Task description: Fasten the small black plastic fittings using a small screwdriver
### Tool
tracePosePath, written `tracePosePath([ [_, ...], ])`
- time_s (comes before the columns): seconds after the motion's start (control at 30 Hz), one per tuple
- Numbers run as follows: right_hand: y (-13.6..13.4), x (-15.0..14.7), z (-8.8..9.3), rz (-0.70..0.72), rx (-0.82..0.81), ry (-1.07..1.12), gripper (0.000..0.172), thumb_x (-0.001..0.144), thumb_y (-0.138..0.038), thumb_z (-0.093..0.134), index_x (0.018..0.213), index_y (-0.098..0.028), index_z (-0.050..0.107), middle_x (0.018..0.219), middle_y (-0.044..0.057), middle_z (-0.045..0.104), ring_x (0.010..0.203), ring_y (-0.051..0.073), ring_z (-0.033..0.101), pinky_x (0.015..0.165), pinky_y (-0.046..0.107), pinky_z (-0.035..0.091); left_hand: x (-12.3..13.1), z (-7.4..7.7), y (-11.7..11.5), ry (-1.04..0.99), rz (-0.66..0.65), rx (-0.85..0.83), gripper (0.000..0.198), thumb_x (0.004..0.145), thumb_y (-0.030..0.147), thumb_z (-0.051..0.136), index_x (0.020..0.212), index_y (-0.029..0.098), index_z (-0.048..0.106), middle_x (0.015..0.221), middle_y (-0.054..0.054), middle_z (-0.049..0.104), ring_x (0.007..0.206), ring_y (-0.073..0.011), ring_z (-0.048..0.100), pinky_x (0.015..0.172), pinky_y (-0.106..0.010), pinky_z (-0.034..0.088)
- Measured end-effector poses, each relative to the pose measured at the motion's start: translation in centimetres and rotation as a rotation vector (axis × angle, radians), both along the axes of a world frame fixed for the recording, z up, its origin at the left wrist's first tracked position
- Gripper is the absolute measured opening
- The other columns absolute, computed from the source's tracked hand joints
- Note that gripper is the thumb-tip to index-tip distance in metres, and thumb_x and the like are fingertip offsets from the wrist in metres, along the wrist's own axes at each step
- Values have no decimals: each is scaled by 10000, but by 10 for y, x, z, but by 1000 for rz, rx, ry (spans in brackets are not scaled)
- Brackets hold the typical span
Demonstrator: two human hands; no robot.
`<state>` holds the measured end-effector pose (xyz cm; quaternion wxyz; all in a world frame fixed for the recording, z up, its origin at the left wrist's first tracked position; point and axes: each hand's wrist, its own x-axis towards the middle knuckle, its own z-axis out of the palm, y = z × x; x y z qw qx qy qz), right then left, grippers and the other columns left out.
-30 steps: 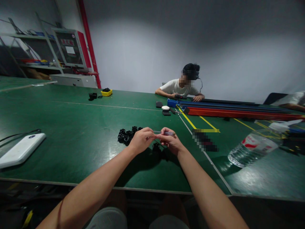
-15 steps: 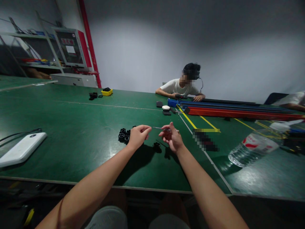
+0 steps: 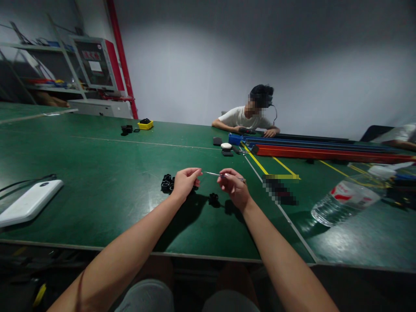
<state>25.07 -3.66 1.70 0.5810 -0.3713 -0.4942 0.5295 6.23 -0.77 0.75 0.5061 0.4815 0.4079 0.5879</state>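
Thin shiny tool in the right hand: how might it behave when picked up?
The thin shiny tool is probably stiff: it looks straight beyond the right hand. It seems light, being so slim, and perhaps slippery, given its glossy surface.

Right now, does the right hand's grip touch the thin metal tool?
Touching: the head view shows the right hand's grip closed around the thin metal tool.

Apparently silver tool (image 3: 213, 174), black parts (image 3: 167, 184), green tabletop (image 3: 97, 177) lined yellow, yellow tray (image 3: 145, 126), orange-red rail (image 3: 312, 152), white shirt (image 3: 236, 116)

Black parts (image 3: 167, 184), perhaps plastic, on green table (image 3: 97, 195)
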Motion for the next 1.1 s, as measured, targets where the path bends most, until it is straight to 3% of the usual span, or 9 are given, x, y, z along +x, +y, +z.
tracePosePath([
  [0.37, -2, -2, 0, 44, 1, -55, 291, 719, -455, 733, 879, -223, 662, 759, 25, 707, 578, 131, 559, 505, 238, 430, 0, -1, 0, 48, -19, 20, 384, 661, 395, 823, 907, 107, 760, 642, -26, 680, 496, -94, 567, 479, -217, 498],
  [0.77, -6, -6, 4, 85, 43, -122, 292, 719, -440, 753, 885, -215, 670, 827, 38, 742, 538, 116, 571, 442, 217, 307, 0, -2, -1, 112, -16, 64, 336, 739, 355, 755, 970, 110, 766, 621, -24, 683, 473, -100, 559, 465, -214, 469],
  [1.1, -5, -6, 0, 106, 85, -153, 295, 751, -435, 733, 935, -211, 677, 896, 56, 756, 554, 121, 601, 449, 223, 330, -2, -6, 1, 205, -18, 109, 314, 818, 313, 697, 1069, 135, 762, 589, -13, 669, 477, -110, 574, 458, -200, 434],
])
